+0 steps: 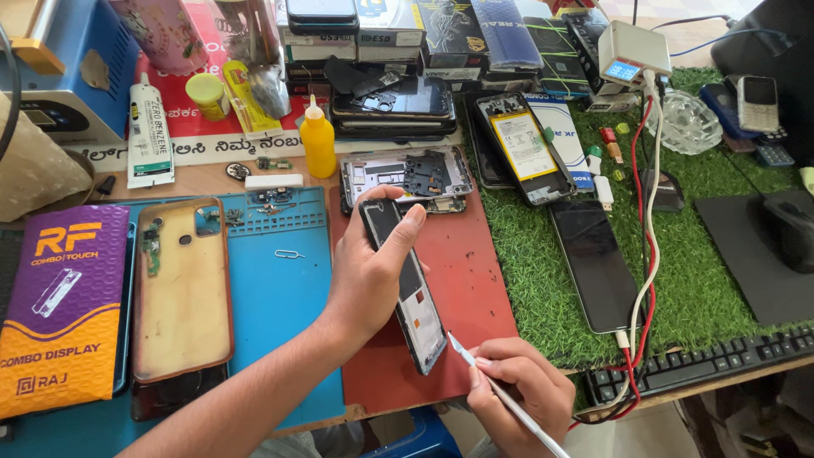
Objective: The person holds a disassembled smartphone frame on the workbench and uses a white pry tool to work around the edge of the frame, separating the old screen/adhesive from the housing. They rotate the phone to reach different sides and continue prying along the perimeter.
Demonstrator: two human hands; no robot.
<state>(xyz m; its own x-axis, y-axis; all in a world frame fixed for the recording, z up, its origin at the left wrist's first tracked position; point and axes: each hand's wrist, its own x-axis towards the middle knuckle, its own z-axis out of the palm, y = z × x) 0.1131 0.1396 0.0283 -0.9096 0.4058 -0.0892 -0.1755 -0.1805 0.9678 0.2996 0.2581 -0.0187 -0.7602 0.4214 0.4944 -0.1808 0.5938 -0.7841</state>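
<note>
While my left hand (369, 271) grips the phone frame (405, 288), it runs lengthwise from far-left to near-right above the red mat (471, 280).
My right hand (517, 394) pinches thin metal tweezers (500, 392), their tip just beside the frame's dark, glossy lower end.

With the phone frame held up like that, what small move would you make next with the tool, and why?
Probably bring the tool tip up to the frame's lower edge: the right hand holds it just short, while the left hand steadies the frame.

Bare red mat (475, 280) lies open right of the phone frame (405, 284); a yellow bottle (319, 140) and stacked phones (394, 106) crowd behind.
</note>
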